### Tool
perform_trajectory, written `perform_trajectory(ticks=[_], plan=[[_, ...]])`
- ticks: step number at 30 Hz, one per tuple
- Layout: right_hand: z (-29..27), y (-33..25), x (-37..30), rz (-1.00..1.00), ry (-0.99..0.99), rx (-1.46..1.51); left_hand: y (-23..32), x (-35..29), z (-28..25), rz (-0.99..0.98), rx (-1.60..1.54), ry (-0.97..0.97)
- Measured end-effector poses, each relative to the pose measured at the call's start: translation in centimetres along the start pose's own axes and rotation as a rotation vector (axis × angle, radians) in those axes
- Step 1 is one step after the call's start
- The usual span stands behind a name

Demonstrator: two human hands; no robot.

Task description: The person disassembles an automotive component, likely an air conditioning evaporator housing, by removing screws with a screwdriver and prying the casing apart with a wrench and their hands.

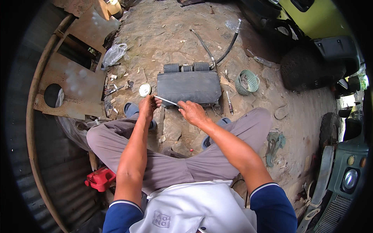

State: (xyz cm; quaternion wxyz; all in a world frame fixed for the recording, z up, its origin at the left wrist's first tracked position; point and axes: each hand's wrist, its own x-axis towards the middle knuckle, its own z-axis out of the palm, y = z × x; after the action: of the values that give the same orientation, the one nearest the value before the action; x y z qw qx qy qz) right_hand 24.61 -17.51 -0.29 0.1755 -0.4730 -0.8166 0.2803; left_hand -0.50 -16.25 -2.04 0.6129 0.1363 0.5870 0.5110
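A thin silver metal rod (166, 100) slants between my hands, just in front of a black box-shaped unit (189, 86). My right hand (193, 113) is closed on its right end, so whatever handle it may have is hidden. At the other end, the curled fingers of my left hand (147, 107) pinch the tip. Right beyond the left hand lies a small round tin (144, 89) with a pale top. Two round black housings (201, 66) sit on the unit's far side, where a black hose (229, 47) and a thinner hose come off.
Right of the unit stand a green woven basket (247, 82) and a screwdriver-like tool (230, 103) on the ground. A plastic bag (114, 55) and scraps lie left. A red canister (100, 179) is by the corrugated wall; a tyre (307, 68) and vehicle front (345, 182) stand right.
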Motion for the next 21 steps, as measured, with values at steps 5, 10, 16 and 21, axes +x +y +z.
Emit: perform_trajectory(ticks=[5, 10, 16, 21], plan=[[0.2, 0.0, 0.1, -0.018, 0.004, -0.002, -0.5, 0.2, -0.9, 0.006, 0.052, 0.031], [0.1, 1.3, 0.4, 0.161, -0.277, 0.229, -0.3, 1.2, -1.0, -0.081, -0.036, -0.045], [-0.6, 1.4, 1.0, 0.252, -0.399, 0.351, -0.2, 2.1, -1.3, -0.125, -0.046, -0.031], [-2.0, 2.6, 1.8, 0.437, -0.488, 0.541, 0.2, 2.5, -2.1, -0.167, -0.025, -0.153]])
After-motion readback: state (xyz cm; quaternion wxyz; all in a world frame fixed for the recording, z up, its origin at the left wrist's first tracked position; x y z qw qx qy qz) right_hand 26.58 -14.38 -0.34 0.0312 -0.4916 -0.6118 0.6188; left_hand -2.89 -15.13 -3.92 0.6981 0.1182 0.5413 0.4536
